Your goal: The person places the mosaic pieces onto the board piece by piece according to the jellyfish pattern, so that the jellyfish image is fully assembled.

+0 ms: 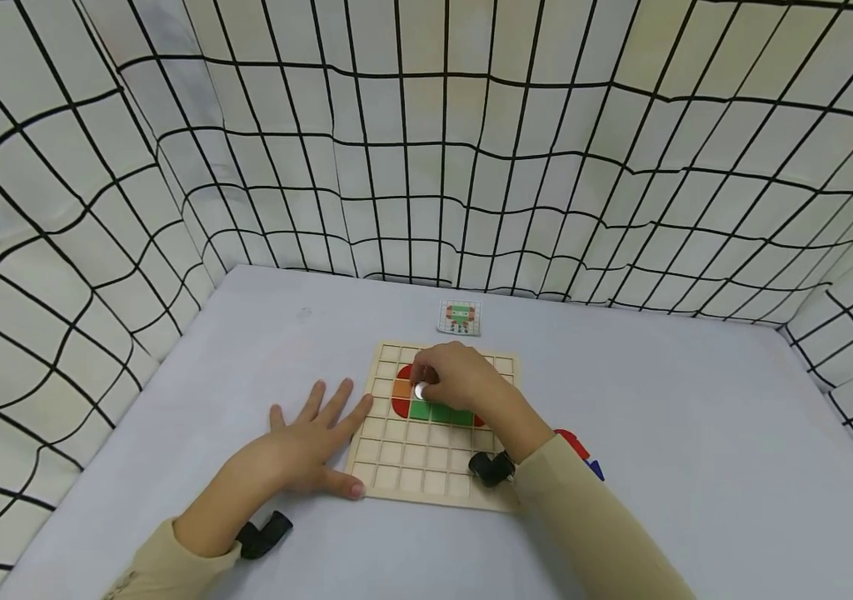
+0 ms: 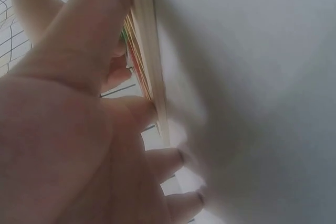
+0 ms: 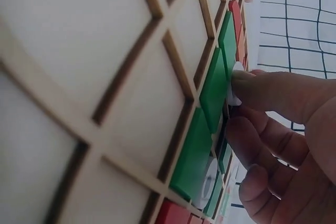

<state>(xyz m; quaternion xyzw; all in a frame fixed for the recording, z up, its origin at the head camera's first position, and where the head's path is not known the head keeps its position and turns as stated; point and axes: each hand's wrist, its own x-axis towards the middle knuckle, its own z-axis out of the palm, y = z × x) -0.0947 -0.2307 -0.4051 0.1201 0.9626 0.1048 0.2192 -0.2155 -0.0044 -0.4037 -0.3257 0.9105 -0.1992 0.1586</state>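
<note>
Pinching a small white piece between thumb and curled fingers, the right hand sits over the upper part of a wooden grid board. Gap between its fingertips: only the width of the piece. Piece is tilted, just above or against the board beside a row of green tiles; whether it is seated in a cell, cannot tell.

Left hand lies with fingers straight and spread wide, gripping no piece. Thumb and index finger touch the board's left edge; the other fingers rest on the white table.

Board contents: three green tiles side by side; a red tile with a rounded corner at the row's left end, an orange tile above it, and another rounded red tile above that. More red shows at the row's right end. A second round white piece lies beyond the green row in the right wrist view, its marking too blurred to read.

Beyond the board's far edge: a small card printed with a red and green figure. Beside the right sleeve: loose red and blue pieces, partly hidden. Black netting surrounds the table's far side.
</note>
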